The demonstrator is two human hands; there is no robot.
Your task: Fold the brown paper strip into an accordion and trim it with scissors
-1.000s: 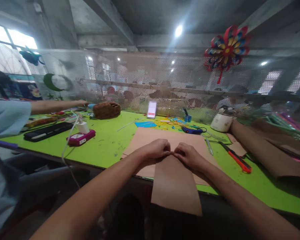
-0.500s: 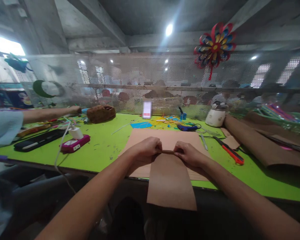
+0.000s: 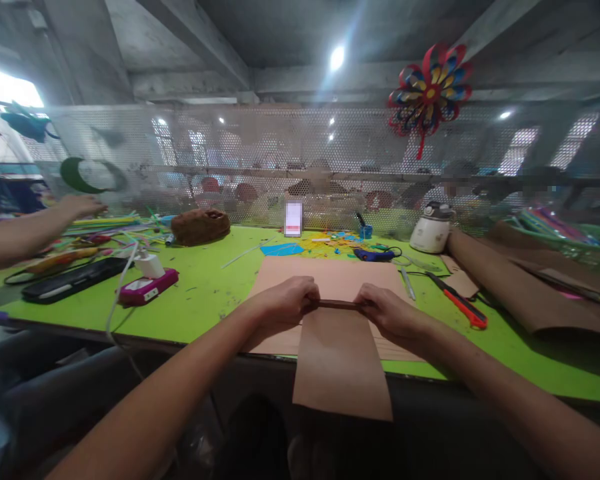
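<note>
At near edge of green table (image 3: 200, 307), both hands on one brown paper piece (image 3: 344, 367): L hand (image 3: 294, 298) pinches L end of its narrow folded top edge btwn thumb & fingers, R hand (image 3: 383, 308) pinches R end, same way. Fold spans straight btwn the two, approx. level; rest of piece hangs down twd person, past table edge, lower end free. Behind & under hands, larger tan sheets (image 3: 330, 272) lie flat on table.

R of sheets: silver pen-like tool (image 3: 408, 283), then red-&-black cutter (image 3: 467, 312), tan offcut (image 3: 461, 277) near it, big brown paper roll (image 3: 510, 287) beyond. Back of sheets: blue card (image 3: 283, 249), yellow scraps (image 3: 325, 249), blue glue gun (image 3: 374, 255); phone (image 3: 293, 219) upright vs. mesh panel, screen blurred. White bottle (image 3: 430, 233) back R.

L side: magenta power strip (image 3: 150, 290) w/ white plug (image 3: 151, 267) in it, black case (image 3: 73, 280) next to it, brown pouch (image 3: 200, 228) farther back. Far L, co-worker's hand (image 3: 83, 205) out over table clutter, grip n/c, can't tell if holding anything
</note>
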